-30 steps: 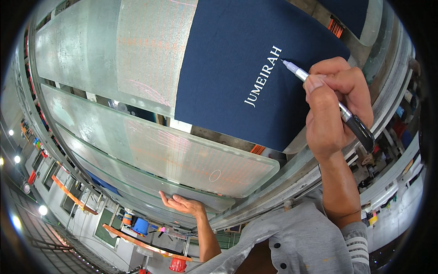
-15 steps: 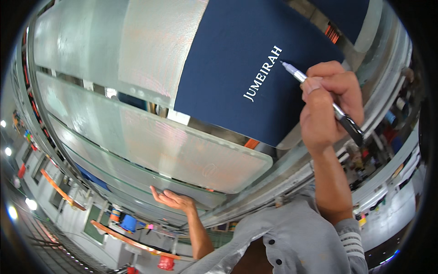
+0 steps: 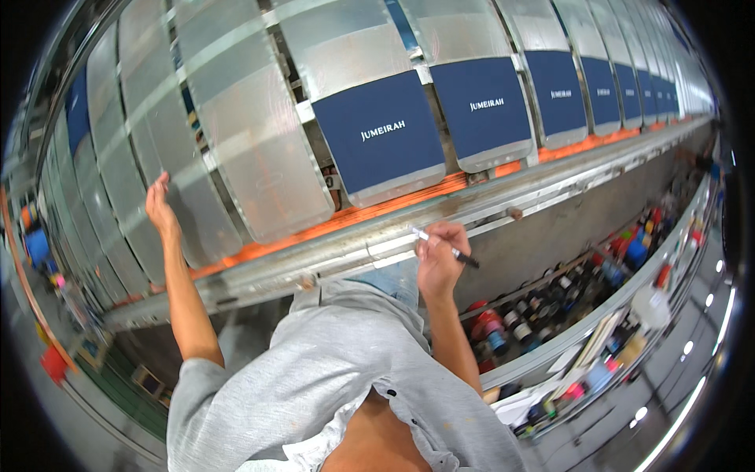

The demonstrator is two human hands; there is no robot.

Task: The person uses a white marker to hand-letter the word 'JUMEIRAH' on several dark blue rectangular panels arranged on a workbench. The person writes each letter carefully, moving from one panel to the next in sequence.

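Observation:
A pen (image 3: 467,259) with a white tip end and a black back end sits in the fingers of my right hand (image 3: 439,271), which is closed round it near the metal rail. The pen tip is apart from the panels. Beyond it lies a dark blue panel (image 3: 385,161) with white lettering, flat on a pale translucent board. My left hand (image 3: 161,208) is open, fingers stretched out, over a bare translucent board (image 3: 193,236) to the left; whether it touches the board I cannot tell.
More blue panels (image 3: 484,118) with the same lettering lie on boards in a row to the right. An orange strip (image 3: 401,195) and a metal rail (image 3: 346,263) run along the near edge. Several bottles and containers (image 3: 535,315) stand in a trough at the lower right.
My view has swung back and turned, taking in the whole row. My right hand, still gripping the pen, has drawn away from the blue panel's lettering toward me. My left hand stays open.

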